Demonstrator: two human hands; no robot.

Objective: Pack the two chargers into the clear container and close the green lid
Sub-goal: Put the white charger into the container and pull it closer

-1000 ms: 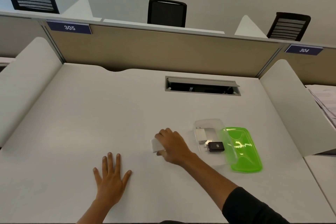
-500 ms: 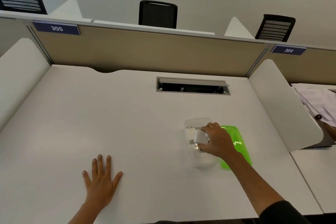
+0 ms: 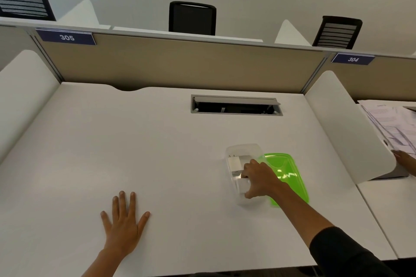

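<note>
The clear container (image 3: 244, 149) sits on the white desk, right of centre. A white charger (image 3: 234, 163) with its prongs pointing away lies in the container's far half. My right hand (image 3: 262, 177) reaches into the near half, its fingers closed on a second white charger (image 3: 243, 185) that is down inside the container. The black item seen there earlier is hidden under my hand. The green lid (image 3: 290, 172) lies flat on the desk, touching the container's right side, partly covered by my forearm. My left hand (image 3: 123, 222) rests flat on the desk, fingers spread, holding nothing.
A cable hatch (image 3: 236, 105) stands open in the desk behind the container. White side dividers (image 3: 344, 128) border the desk. Papers (image 3: 391, 123) lie on the neighbouring desk at right, where another person's hand (image 3: 404, 161) shows. Chairs stand beyond the back partition.
My right hand picked the white charger off the desk left of the container, carried it right and lowered it into the near half. My left hand stayed flat.
</note>
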